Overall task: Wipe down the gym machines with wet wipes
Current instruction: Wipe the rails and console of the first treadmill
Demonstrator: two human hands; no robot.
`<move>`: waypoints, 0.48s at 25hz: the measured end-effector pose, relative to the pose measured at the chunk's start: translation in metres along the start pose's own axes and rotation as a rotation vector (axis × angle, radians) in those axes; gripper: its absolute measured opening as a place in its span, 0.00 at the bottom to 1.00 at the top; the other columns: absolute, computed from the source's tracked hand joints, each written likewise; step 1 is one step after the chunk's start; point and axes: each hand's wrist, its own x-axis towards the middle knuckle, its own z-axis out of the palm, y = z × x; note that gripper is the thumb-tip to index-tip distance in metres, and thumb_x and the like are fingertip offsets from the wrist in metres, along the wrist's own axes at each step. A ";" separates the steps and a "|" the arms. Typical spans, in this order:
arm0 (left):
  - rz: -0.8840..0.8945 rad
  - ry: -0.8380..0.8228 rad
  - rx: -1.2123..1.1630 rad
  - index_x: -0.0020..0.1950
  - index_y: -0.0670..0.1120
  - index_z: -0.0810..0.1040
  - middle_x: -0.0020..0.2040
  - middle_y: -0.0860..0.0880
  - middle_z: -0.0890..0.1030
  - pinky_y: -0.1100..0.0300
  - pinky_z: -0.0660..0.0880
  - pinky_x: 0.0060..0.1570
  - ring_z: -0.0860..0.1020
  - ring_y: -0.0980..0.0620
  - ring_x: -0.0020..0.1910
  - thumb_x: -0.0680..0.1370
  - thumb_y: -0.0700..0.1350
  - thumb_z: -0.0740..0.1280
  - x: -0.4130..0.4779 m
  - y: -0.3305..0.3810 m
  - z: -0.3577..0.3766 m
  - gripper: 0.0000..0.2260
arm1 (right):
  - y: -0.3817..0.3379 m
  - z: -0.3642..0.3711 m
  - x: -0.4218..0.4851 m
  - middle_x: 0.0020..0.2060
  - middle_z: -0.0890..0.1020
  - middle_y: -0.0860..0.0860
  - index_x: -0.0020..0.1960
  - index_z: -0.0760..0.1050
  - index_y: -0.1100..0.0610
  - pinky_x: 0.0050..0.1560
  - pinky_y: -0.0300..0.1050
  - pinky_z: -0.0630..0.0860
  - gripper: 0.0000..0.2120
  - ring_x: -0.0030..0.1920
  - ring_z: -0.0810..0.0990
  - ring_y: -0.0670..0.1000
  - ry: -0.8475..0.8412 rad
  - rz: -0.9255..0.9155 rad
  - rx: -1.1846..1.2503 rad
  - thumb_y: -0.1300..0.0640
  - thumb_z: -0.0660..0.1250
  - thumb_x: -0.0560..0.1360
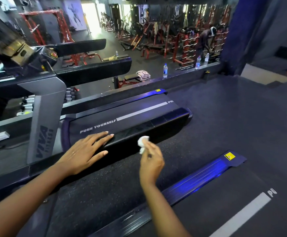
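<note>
A black treadmill handrail [158,124] runs across the middle of the view above the belt [105,117] printed "PUSH YOURSELF". My left hand [86,151] rests flat on the near end of the rail, fingers straight. My right hand [150,159] pinches a crumpled white wet wipe [143,142] and holds it against the rail's near side, just right of the left hand.
The grey "VIVA" upright [45,127] and console [19,48] stand at left. A second treadmill's deck [207,175] lies at lower right. Water bottles [165,70] stand on the ledge by a mirror showing red weight machines. Dark rubber floor [233,117] extends right.
</note>
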 end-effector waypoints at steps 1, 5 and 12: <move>0.004 -0.013 0.017 0.77 0.59 0.52 0.75 0.54 0.62 0.54 0.69 0.64 0.67 0.53 0.70 0.79 0.66 0.44 -0.002 -0.002 0.001 0.27 | 0.011 -0.005 0.014 0.44 0.83 0.58 0.48 0.82 0.63 0.48 0.19 0.65 0.14 0.46 0.76 0.39 0.098 0.048 -0.002 0.71 0.62 0.67; 0.003 -0.012 0.068 0.77 0.57 0.53 0.75 0.53 0.63 0.53 0.75 0.58 0.73 0.51 0.65 0.80 0.66 0.44 -0.004 -0.001 0.002 0.28 | 0.044 0.003 0.039 0.51 0.80 0.58 0.54 0.78 0.67 0.51 0.22 0.68 0.17 0.52 0.79 0.52 0.204 0.237 0.021 0.77 0.62 0.69; -0.007 0.001 0.111 0.77 0.56 0.54 0.74 0.52 0.65 0.52 0.77 0.53 0.75 0.50 0.60 0.80 0.65 0.43 -0.004 0.000 0.005 0.28 | 0.023 0.046 -0.055 0.48 0.77 0.53 0.50 0.76 0.68 0.49 0.21 0.67 0.12 0.45 0.75 0.42 0.098 0.336 0.026 0.77 0.64 0.70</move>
